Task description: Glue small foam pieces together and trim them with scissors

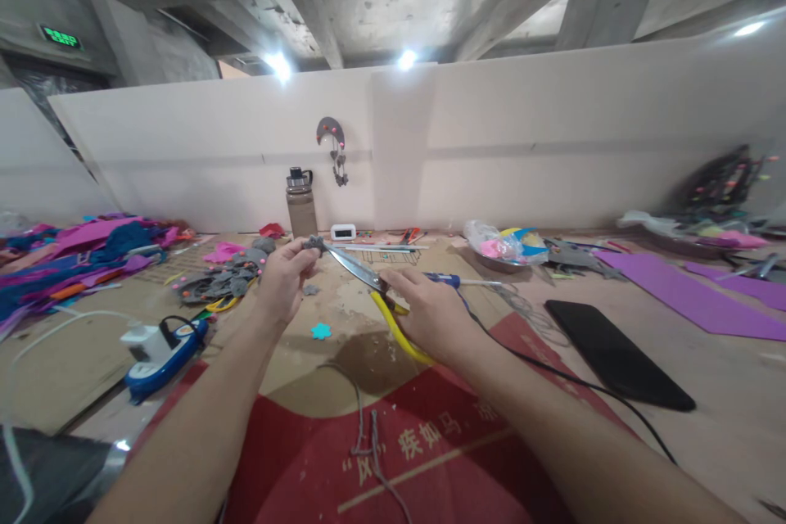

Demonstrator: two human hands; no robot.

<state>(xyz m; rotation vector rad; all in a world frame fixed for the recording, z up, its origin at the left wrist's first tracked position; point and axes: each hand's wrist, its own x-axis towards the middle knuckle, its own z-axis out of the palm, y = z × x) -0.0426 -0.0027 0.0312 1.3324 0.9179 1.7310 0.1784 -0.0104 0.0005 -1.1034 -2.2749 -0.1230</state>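
Observation:
My left hand [287, 280] pinches a small grey felt piece [313, 242] between thumb and fingers. My right hand [433, 307] is wrapped round a pair of scissors [402, 332] with yellow handles. The scissor blades point up and left, their tips close to the grey piece; whether they touch it I cannot tell. Below the blades a turquoise felt flower [320, 332] lies on the cardboard [288, 368]. A grey scrap [310, 290] rests beside my left wrist. Nearer to me, a grey cord [374, 434] trails over the red printed part of the cardboard.
At left are a blue power strip [165, 360], a pile of grey felt pieces [214, 282] and colourful felt scraps [104, 254]. A bottle [300, 209] stands at the back. To the right lie a black phone [617, 352], purple sheets [693, 291] and a black cable [571, 381].

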